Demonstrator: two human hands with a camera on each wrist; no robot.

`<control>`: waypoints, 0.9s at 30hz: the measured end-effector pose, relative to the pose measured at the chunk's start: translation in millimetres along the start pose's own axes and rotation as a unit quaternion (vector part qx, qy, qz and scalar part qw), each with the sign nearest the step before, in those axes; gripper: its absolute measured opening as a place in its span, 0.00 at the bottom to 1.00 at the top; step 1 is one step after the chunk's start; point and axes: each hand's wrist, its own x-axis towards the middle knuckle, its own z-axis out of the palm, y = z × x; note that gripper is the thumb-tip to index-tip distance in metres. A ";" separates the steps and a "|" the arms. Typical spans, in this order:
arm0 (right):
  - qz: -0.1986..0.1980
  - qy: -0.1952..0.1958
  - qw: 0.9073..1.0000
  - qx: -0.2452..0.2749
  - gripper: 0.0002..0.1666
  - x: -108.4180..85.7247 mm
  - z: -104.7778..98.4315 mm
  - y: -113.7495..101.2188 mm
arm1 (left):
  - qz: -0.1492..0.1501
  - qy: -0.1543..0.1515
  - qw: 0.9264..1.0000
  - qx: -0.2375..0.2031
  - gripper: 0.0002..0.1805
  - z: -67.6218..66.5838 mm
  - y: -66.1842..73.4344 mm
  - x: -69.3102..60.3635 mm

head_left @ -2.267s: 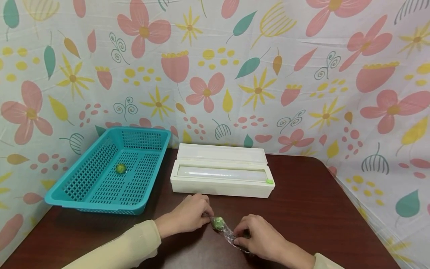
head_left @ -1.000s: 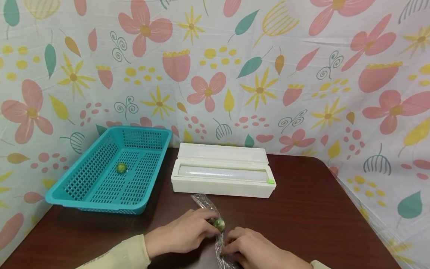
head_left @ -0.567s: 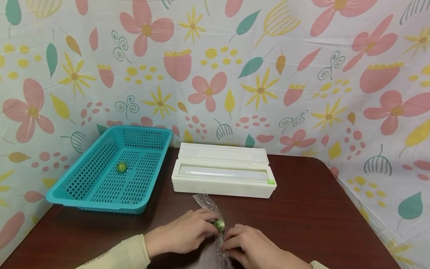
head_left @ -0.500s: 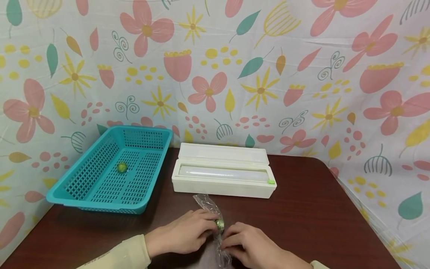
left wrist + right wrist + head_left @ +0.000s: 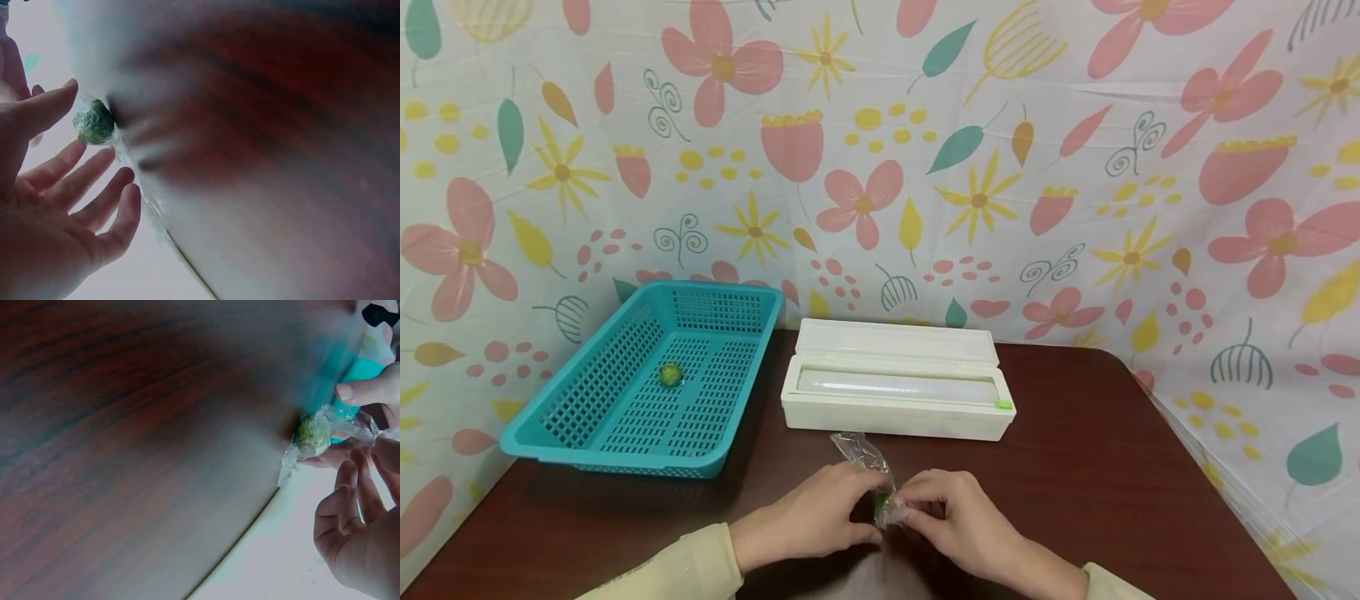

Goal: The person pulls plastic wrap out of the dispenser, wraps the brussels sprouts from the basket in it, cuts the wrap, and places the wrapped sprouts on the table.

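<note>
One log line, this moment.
left hand: beside wrapped green ball | right hand: pinches clear film | teal basket: second green ball | white box: lid open

White box (image 5: 895,420) blocks ahead; tabletop (image 5: 1097,458) rightward allows passage.

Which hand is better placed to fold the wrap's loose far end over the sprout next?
Probably the left hand: its fingers are open near the sprout, close to that end of the wrap. The right hand pinches the wrap, so it looks busier.
</note>
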 end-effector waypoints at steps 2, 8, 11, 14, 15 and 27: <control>0.007 0.012 1.000 0.005 0.09 3.4 0.7 1.5 | -0.004 0.011 1.000 -0.002 0.23 0.8 0.2 1.2; 0.078 0.025 0.997 0.005 0.05 12.6 1.6 7.5 | -0.035 0.013 0.999 -0.037 0.18 1.4 0.9 2.9; 0.122 0.019 0.992 0.015 0.04 16.1 1.4 11.0 | -0.039 0.015 0.998 -0.053 0.14 1.5 0.4 4.7; 0.155 0.013 0.987 0.036 0.02 18.4 0.4 13.7 | -0.044 0.018 0.997 -0.056 0.13 1.5 -0.4 6.5; 0.162 0.011 0.986 0.045 0.02 18.8 0.1 14.1 | -0.044 0.019 0.997 -0.057 0.13 1.4 -0.4 6.7; 0.182 -0.004 0.980 0.077 0.04 22.3 1.9 16.1 | -0.051 0.010 0.998 -0.044 0.11 -0.2 -0.1 6.9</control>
